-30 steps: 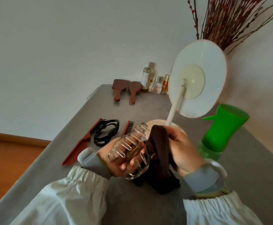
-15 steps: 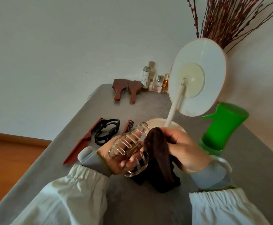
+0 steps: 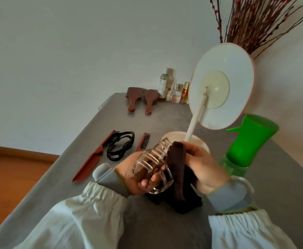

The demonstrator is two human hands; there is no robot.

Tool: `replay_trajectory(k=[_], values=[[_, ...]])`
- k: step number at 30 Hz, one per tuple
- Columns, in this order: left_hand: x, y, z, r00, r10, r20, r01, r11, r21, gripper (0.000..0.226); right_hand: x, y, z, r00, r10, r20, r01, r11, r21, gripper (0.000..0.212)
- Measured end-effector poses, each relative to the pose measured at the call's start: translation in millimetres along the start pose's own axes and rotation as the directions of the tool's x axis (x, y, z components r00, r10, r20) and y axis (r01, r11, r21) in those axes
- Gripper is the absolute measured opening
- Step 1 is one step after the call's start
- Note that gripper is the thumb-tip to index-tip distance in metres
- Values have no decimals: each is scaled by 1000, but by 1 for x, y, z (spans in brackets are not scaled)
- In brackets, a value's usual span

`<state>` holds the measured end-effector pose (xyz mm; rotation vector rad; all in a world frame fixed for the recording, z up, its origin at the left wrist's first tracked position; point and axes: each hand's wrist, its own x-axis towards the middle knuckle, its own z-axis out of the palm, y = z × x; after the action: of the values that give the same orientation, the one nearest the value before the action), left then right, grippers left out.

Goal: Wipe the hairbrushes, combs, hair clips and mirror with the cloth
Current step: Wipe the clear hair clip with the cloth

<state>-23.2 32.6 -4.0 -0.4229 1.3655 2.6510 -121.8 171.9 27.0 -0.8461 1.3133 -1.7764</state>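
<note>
My left hand [image 3: 132, 177] grips a clear plastic claw clip [image 3: 152, 159] above the grey table. My right hand [image 3: 204, 168] holds a dark brown cloth [image 3: 178, 169] pressed against the clip's right side; the cloth hangs down onto the table. A black claw clip [image 3: 120, 146] lies to the left between a red tail comb [image 3: 91, 159] and a red comb [image 3: 144, 141], partly hidden by the clear clip. Two brown wooden hairbrushes [image 3: 141, 101] lie at the far end. The round white stand mirror [image 3: 222, 85] shows its back, its base just behind my hands.
A green spray bottle [image 3: 246, 142] stands right of my right hand. Several small bottles [image 3: 172, 90] line the wall at the far end of the table [image 3: 165, 119]. Red-budded branches [image 3: 255, 20] rise behind the mirror. The table's left edge drops to a wooden floor [image 3: 12, 169].
The cloth in my right hand has slid slightly along the clear clip. My left hand keeps hold of the clip, tilted a little differently.
</note>
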Motion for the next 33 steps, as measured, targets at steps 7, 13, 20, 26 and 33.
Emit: replay_trajectory(k=[7, 13, 20, 26, 33], values=[[-2, 11, -5, 996, 84, -40, -88, 990, -111, 44, 6, -3, -12, 978, -16, -208, 75, 957, 281, 65], [-8, 11, -4, 990, 125, -72, -134, 980, -146, 28, -7, -3, 3, 931, -229, 284, 355, 747, -562, 35], [-7, 9, 4, 896, 205, -395, -235, 972, -28, 49, -6, 0, 7, 928, -335, 161, 347, 629, -696, 17], [7, 5, 16, 600, 372, -708, -387, 910, 149, 48, -4, 4, 8, 957, -289, -23, 174, 637, -751, 7], [1, 6, 22, 691, 407, -598, -429, 896, 113, 51, -3, 12, 13, 976, 162, -146, -142, 980, 142, 25]])
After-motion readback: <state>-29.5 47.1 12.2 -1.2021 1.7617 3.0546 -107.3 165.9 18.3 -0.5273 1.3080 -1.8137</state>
